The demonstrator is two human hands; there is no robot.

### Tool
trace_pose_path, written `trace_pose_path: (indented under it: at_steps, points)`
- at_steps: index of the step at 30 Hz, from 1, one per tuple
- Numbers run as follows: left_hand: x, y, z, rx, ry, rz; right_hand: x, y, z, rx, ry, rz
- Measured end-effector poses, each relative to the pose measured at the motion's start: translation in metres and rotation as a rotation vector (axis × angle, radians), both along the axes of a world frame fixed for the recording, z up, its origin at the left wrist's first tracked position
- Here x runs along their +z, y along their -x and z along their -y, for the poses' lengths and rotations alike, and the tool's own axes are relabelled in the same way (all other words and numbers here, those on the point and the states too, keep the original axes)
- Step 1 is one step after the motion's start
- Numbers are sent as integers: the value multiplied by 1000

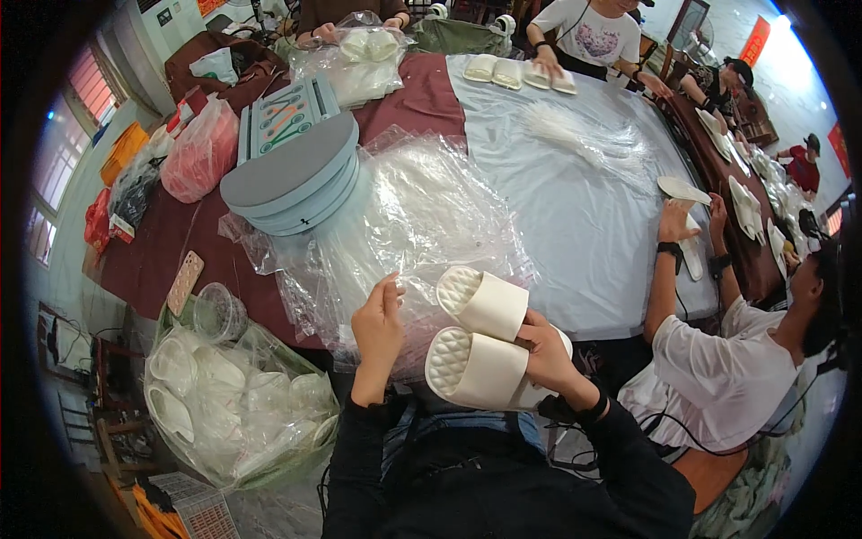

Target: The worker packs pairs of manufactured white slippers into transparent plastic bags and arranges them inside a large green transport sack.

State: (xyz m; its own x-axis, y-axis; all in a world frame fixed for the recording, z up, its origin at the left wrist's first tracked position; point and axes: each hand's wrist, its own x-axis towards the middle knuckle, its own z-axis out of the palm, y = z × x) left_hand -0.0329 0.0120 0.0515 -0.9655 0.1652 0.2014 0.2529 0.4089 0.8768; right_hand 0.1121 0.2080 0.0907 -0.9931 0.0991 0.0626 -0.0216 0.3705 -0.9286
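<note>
Head view: the right hand (543, 346) grips a pair of white slippers (476, 337), toes pointing left toward the left hand (379, 325), which pinches a clear bag (422, 216) on the counter (584, 225) just beside them.

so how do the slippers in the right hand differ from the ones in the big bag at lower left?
The pair of slippers is bare and held in the right hand, soles up; the bagged slippers sit wrapped in clear plastic inside the sack, untouched. The held pair is stacked neatly as two; the bagged ones lie jumbled in many. The left hand pinches the clear bags instead. Both lots are the same cream-white slide type.
</note>
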Motion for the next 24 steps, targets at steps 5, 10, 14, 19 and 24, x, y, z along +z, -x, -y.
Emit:
trace_pose_path:
  at_steps: [5, 10, 14, 19, 24]
  points:
    - [7, 5, -5, -11, -161, 172, -3, 2, -2, -12, 34, -12]
    - [12, 8, -5, -101, 119, -309, 3, 11, 7, 34, 61, -31]
    - [14, -10, -8, -267, 130, -406, -10, 24, 1, -123, 82, -74]
    - [21, -19, -10, -319, 18, -307, -22, 30, -7, -141, 28, -109]
    - [15, -28, -15, -388, 101, -399, -25, 28, -13, -258, 64, -133]
